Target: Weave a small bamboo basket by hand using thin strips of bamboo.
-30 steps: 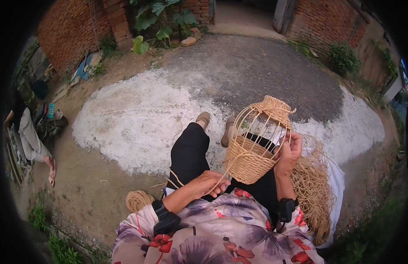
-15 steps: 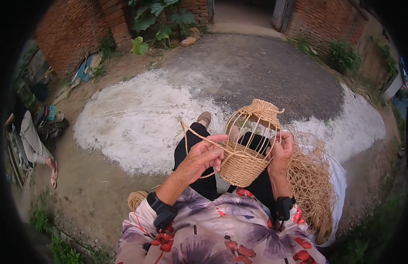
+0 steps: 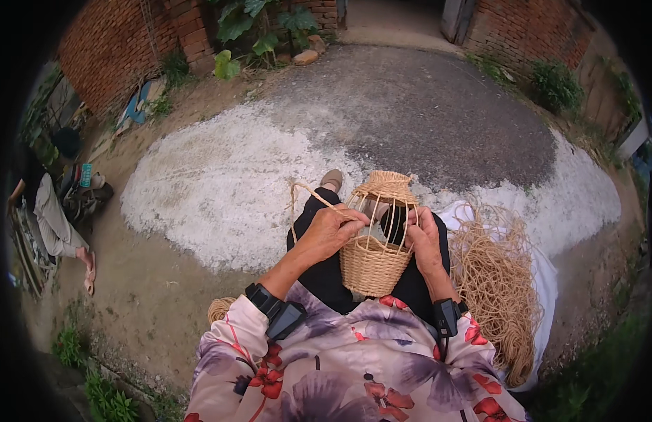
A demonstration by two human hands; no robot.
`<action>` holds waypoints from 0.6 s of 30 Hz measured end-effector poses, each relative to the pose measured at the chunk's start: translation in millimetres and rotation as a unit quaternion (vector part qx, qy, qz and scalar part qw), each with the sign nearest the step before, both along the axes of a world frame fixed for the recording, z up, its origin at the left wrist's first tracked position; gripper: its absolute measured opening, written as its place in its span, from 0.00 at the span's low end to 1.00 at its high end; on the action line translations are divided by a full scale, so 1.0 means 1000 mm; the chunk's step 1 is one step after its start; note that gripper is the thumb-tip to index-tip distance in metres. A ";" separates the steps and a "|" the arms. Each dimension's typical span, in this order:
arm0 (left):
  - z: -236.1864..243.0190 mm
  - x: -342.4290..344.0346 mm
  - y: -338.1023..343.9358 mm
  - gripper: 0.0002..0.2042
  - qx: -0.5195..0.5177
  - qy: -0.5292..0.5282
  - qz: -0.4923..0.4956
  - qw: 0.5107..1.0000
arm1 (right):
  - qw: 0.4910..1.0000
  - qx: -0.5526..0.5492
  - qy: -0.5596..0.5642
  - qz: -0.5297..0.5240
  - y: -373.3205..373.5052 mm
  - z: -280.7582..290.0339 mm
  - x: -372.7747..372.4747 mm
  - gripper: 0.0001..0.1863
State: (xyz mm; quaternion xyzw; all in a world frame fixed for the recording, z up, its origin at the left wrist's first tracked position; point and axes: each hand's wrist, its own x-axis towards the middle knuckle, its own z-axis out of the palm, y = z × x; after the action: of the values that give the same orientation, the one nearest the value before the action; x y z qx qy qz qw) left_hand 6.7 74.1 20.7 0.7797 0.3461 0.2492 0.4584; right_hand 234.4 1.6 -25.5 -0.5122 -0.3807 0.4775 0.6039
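A half-woven straw-coloured basket (image 3: 374, 269) sits upright between my knees. Its lower part is tightly woven, bare ribs stand above that, and a woven collar (image 3: 388, 186) rings the top. My left hand (image 3: 327, 232) is closed at the left ribs, pinching a straw cord (image 3: 313, 191) that loops out to the left and hangs down. On the other side my right hand (image 3: 425, 246) grips the basket by its right ribs, just under the collar. The fingertips of both hands are partly hidden among the ribs.
A big tangled heap of cord (image 3: 496, 281) lies on a white sheet (image 3: 549, 285) at my right. A small coil of cord (image 3: 220, 308) is by my left elbow. Another person's leg (image 3: 58, 218) shows at the far left. Brick walls (image 3: 115, 60) and a doorway (image 3: 396, 24) stand ahead.
The basket has shifted left and stands more upright. My left hand has moved up and right to the ribs, its fingers now pinched. The cord's loop has swung with it.
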 end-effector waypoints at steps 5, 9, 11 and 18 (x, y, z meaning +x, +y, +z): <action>-0.011 0.019 -0.004 0.10 0.235 0.062 0.041 0.969 | 1.000 0.001 -0.018 0.000 -0.001 0.000 -0.004 0.08; 0.009 0.031 -0.010 0.10 0.204 0.050 0.018 0.978 | 0.982 0.003 -0.142 -0.127 0.006 -0.013 -0.003 0.06; 0.023 0.035 -0.017 0.12 0.238 -0.039 0.044 0.969 | 0.943 0.026 -0.268 -0.196 0.004 -0.021 0.005 0.07; 0.000 0.006 -0.029 0.07 0.060 0.030 0.198 0.978 | 0.890 0.035 -0.439 -0.118 0.010 -0.004 0.010 0.09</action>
State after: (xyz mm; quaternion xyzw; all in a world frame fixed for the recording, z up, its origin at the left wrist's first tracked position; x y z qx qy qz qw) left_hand 12.6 44.9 20.4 0.7288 0.4919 0.3322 0.3415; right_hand 244.1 11.7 -29.2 -0.6892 -0.5602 0.1155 0.4448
